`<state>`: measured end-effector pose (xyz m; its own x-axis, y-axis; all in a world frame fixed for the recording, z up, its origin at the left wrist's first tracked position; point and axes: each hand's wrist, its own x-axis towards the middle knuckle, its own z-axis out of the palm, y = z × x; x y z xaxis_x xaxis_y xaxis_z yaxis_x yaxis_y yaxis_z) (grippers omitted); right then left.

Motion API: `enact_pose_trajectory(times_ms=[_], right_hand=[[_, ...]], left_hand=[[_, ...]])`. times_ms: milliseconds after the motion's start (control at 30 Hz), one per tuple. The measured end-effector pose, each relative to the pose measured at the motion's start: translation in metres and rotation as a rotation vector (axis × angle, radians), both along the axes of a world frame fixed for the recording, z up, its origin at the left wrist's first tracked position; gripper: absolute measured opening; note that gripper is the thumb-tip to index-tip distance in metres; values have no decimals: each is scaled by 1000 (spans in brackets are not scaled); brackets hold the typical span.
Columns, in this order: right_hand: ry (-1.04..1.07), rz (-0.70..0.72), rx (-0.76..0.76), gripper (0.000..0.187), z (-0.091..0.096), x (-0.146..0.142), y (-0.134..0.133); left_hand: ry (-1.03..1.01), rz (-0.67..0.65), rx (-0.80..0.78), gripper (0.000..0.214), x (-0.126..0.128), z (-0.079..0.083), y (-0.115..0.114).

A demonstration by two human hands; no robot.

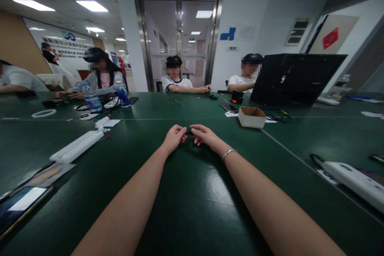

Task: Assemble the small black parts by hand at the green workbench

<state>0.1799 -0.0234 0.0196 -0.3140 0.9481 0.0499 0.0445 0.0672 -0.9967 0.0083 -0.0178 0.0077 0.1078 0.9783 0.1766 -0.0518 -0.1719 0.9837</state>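
Observation:
A small black object [189,131] sits between my two hands, just above the green table [180,192]; its kind is too small to make out. My left hand [175,138] is closed, thumb and fingers pinching its left end. On the other side my right hand [207,137] has thumb and index finger at its right end, the other fingers curled loosely beneath. A silver bracelet [229,153] circles my right wrist. Part of the object is hidden by my fingertips.
A small box [252,117] and a phone [228,107] lie ahead to the right, near a black monitor [297,78]. At left are a white power pack [76,146], another phone [24,206] and bottles [93,98]. A power strip [357,182] lies right. Several people sit opposite.

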Motion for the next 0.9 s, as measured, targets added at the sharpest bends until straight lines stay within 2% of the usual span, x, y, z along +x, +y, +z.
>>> enact_pose_trajectory(times_ms=[100,200,367,400,500,600,667,767,800,900], right_hand=[[19,-14,-6,21,0,-1,2],[75,21,-9,38,0,-1,4],[34,-40,-11,15,-2,-3,5],[44,-37,13,17,-2,-4,5],[77,-19,35,38,-2,-5,5],[34,-40,13,25,-3,-5,4],[26,-35,55,21,-3,-5,4],[52,8,88,36,-3,-5,3],[51,14,69,35,-4,-5,3],[13,6,26,17,-4,-6,3]], left_hand=[[-12,2,8,29,-1,-2,1],[-17,15,12,28,-1,-3,2],[-7,13,-2,26,1,-1,2],[-12,18,-6,27,2,-1,2],[-28,33,-16,28,2,0,0],[-11,22,-12,28,1,2,-1],[3,29,-7,25,1,2,-2],[7,49,-10,23,1,3,-2],[8,46,-11,23,1,3,-2],[9,22,-2,25,1,3,-3]])
